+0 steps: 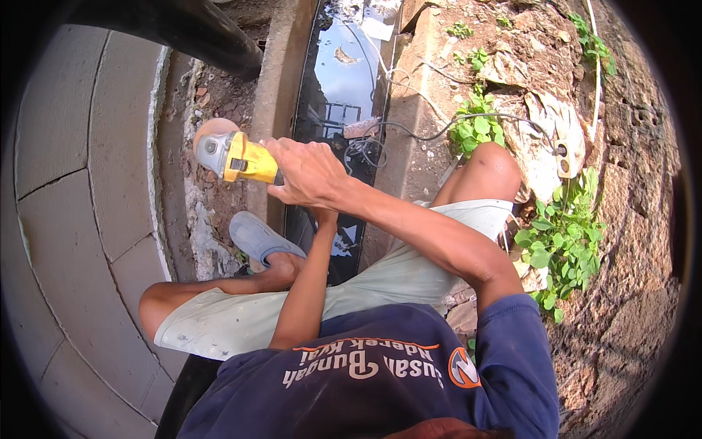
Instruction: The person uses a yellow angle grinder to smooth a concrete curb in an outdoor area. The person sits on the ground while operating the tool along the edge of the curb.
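Observation:
A yellow angle grinder (250,162) with a grey metal head and a round, pale brown disc (216,129) is held out over the left side of the gutter. My right hand (311,172) is wrapped round the rear of its body, the fingers closed. Beneath it, my left hand (324,214) shows little more than the wrist; its fingers are hidden behind the right hand. The disc is above the rubble strip beside the concrete edge; whether it touches anything cannot be seen.
Between my legs runs a concrete gutter (276,95) with dark water (340,73). A dark cord (439,134) leads right to a whitish socket block (570,158). A black post (197,33) stands at upper left, beside grey paving (66,219). Green plants (563,241) grow along the rough wall.

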The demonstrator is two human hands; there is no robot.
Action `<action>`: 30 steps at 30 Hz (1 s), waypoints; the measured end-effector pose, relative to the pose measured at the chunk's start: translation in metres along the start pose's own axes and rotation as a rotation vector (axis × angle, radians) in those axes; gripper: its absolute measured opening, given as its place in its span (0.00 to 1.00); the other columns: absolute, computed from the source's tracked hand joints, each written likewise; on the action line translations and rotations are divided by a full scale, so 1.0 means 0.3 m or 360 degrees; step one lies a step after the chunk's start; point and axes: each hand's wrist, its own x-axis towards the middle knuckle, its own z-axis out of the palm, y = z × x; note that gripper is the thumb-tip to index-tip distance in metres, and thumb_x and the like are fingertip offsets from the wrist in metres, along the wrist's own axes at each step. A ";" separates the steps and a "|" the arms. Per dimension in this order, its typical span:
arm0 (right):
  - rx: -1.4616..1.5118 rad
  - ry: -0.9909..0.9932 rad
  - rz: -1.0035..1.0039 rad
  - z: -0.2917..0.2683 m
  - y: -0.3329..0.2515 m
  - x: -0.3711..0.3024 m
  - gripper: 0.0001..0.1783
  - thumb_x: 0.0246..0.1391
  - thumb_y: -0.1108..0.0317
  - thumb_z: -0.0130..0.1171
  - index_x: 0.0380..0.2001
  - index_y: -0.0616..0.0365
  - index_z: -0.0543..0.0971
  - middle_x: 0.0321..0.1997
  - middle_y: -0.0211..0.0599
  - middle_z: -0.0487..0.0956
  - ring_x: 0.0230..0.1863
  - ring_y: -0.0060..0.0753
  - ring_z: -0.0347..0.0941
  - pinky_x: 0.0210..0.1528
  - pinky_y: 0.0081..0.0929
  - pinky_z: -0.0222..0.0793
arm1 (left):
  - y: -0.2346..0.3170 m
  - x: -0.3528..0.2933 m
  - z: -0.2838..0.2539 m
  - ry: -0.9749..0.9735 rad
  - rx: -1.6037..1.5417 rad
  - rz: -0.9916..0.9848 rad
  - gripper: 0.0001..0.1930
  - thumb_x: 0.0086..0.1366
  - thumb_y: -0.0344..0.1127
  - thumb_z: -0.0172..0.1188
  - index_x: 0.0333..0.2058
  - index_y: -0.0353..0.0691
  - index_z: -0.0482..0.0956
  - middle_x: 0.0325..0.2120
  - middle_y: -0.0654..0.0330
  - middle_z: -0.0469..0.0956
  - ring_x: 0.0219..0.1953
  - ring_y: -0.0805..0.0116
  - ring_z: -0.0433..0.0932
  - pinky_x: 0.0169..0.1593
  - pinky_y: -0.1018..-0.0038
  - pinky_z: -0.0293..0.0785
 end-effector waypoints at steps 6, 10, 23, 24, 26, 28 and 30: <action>0.0145 0.0054 0.0008 -0.362 -0.059 -0.178 0.44 0.50 0.56 0.75 0.67 0.64 0.72 0.45 0.52 0.83 0.40 0.63 0.84 0.41 0.54 0.82 | -0.037 -0.046 0.461 -0.0870 0.1015 0.0247 0.39 0.82 0.65 0.47 0.60 0.25 0.80 0.53 0.41 0.85 0.52 0.47 0.86 0.57 0.55 0.82; 0.0195 0.0178 -0.0180 -0.490 -0.042 -0.196 0.45 0.53 0.54 0.76 0.70 0.63 0.71 0.57 0.55 0.84 0.50 0.63 0.86 0.48 0.52 0.84 | 0.153 0.098 0.657 -0.0950 0.1330 0.0491 0.40 0.82 0.65 0.47 0.59 0.25 0.81 0.53 0.42 0.86 0.51 0.47 0.87 0.57 0.55 0.82; 0.0438 0.0449 -0.0153 -0.900 -0.039 -0.348 0.41 0.56 0.50 0.73 0.69 0.55 0.74 0.56 0.57 0.87 0.55 0.66 0.84 0.58 0.54 0.82 | 0.372 -0.024 0.800 -0.0868 0.1642 0.0462 0.40 0.82 0.66 0.47 0.58 0.25 0.81 0.52 0.43 0.87 0.50 0.47 0.87 0.58 0.55 0.82; 0.0469 0.0469 -0.0158 -0.930 -0.051 -0.345 0.41 0.56 0.50 0.73 0.68 0.55 0.74 0.55 0.57 0.87 0.55 0.66 0.85 0.57 0.54 0.82 | 0.361 -0.024 0.775 -0.0864 0.1651 0.0471 0.40 0.82 0.66 0.47 0.58 0.25 0.81 0.52 0.43 0.87 0.50 0.47 0.87 0.58 0.54 0.82; 0.0424 0.0559 -0.0205 -0.998 -0.020 -0.325 0.40 0.55 0.52 0.75 0.67 0.57 0.76 0.52 0.58 0.87 0.53 0.63 0.86 0.57 0.50 0.81 | 0.331 -0.031 0.786 -0.0902 0.1692 0.0524 0.40 0.82 0.66 0.47 0.58 0.25 0.82 0.52 0.44 0.87 0.50 0.47 0.87 0.58 0.54 0.81; 0.0572 0.0590 -0.0261 -1.003 0.022 -0.290 0.41 0.53 0.54 0.76 0.67 0.59 0.76 0.50 0.59 0.87 0.52 0.61 0.87 0.56 0.49 0.82 | 0.245 -0.006 0.611 -0.0822 0.1790 0.0454 0.40 0.82 0.66 0.46 0.57 0.25 0.82 0.52 0.44 0.87 0.50 0.47 0.87 0.58 0.54 0.81; 0.0421 0.0755 -0.0266 -1.079 -0.032 -0.341 0.38 0.51 0.57 0.75 0.63 0.61 0.75 0.47 0.59 0.86 0.48 0.64 0.86 0.52 0.53 0.82 | 0.265 -0.106 0.663 -0.0946 0.1765 0.0570 0.40 0.82 0.66 0.46 0.57 0.25 0.82 0.52 0.44 0.87 0.50 0.47 0.87 0.59 0.54 0.81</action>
